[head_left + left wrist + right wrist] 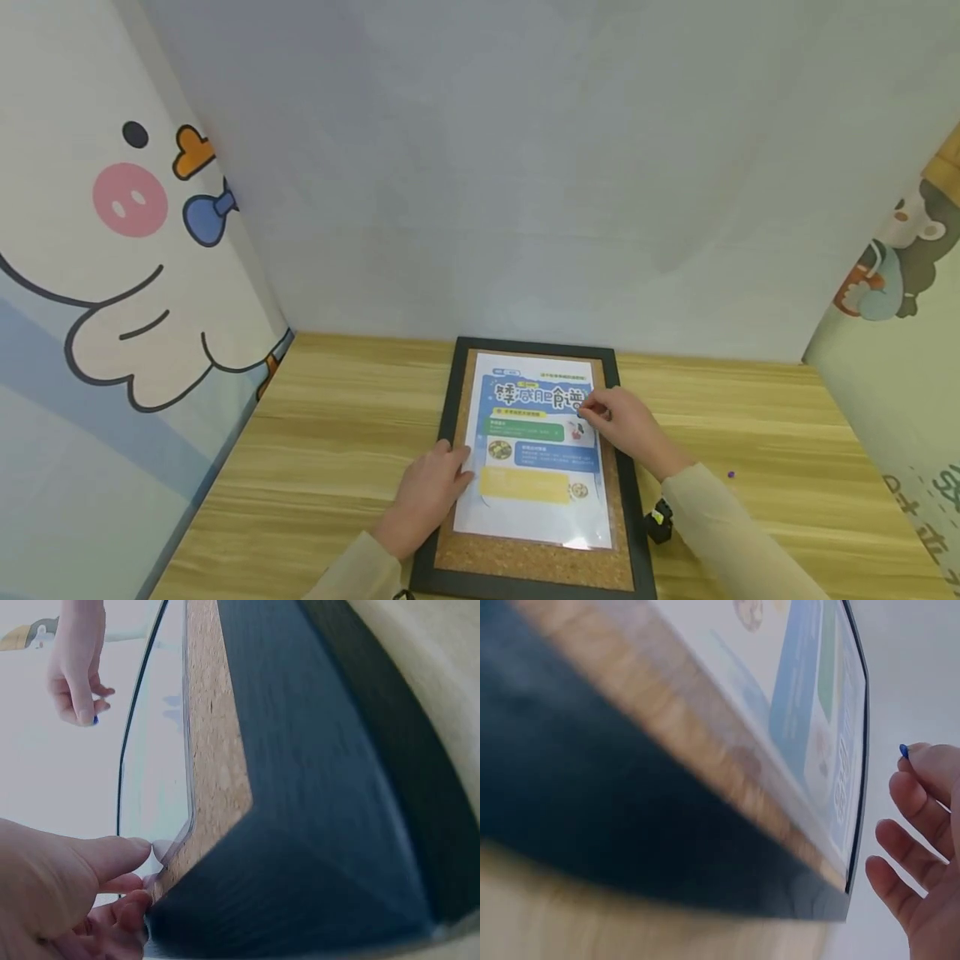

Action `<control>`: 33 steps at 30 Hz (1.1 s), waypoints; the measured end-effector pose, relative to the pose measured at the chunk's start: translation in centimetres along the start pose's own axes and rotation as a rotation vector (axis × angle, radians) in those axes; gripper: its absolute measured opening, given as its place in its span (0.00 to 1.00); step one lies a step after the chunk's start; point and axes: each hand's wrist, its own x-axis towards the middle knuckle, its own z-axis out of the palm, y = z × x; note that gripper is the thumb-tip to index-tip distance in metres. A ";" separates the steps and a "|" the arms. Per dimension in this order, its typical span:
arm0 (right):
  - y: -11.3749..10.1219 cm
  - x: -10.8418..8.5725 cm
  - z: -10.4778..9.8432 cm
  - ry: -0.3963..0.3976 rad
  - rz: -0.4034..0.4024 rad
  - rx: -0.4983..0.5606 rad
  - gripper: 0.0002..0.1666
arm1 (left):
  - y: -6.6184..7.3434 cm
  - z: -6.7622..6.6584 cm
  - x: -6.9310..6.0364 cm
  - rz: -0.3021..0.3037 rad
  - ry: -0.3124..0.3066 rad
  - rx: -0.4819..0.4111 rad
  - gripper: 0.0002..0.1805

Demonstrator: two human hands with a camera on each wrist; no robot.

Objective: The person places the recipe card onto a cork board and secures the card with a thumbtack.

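A printed poster [540,521] in a clear glossy sleeve lies on a black-framed cork board [525,567]. My left hand [427,493] rests over the board's left edge, its fingers touching the poster's side. In the left wrist view that hand [67,892] has its thumb at the sheet's corner. My right hand [628,423] is over the poster's upper right. Between its thumb and index finger it pinches a small blue push pin [904,751]; the other fingers are loosely bent.
A tiny purple-blue pin [731,474] lies on the wood-grain table [772,533] right of the board. Beside the right forearm sits a small black object [659,523]. A pale wall [540,183] stands behind the board, with cartoon-printed panels [90,333] at the sides.
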 end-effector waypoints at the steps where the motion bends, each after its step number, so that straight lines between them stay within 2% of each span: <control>1: -0.2 0.4 0.2 -0.010 0.003 0.010 0.05 | -0.1 0.0 0.1 0.008 0.000 -0.010 0.15; 4: -0.8 1.4 1.0 -0.031 0.004 0.041 0.05 | -0.4 0.1 0.2 0.034 0.008 -0.028 0.16; 9: -1.8 3.1 2.1 -0.041 -0.034 0.092 0.05 | -0.6 0.0 0.4 0.072 0.002 -0.003 0.20; 14: -2.6 5.1 2.7 -0.062 -0.016 0.083 0.06 | -0.8 -0.5 0.6 0.090 -0.033 -0.003 0.23; 18: -3.2 6.5 2.9 -0.071 -0.003 0.098 0.07 | -1.1 -0.5 0.6 0.115 -0.037 -0.004 0.23; 25: -4.2 7.8 3.2 -0.054 -0.020 0.242 0.07 | -1.1 -0.5 0.6 0.113 -0.051 0.001 0.24; 33: -4.6 8.8 3.9 -0.002 0.028 0.290 0.08 | -1.1 -0.6 0.5 0.152 -0.040 0.072 0.24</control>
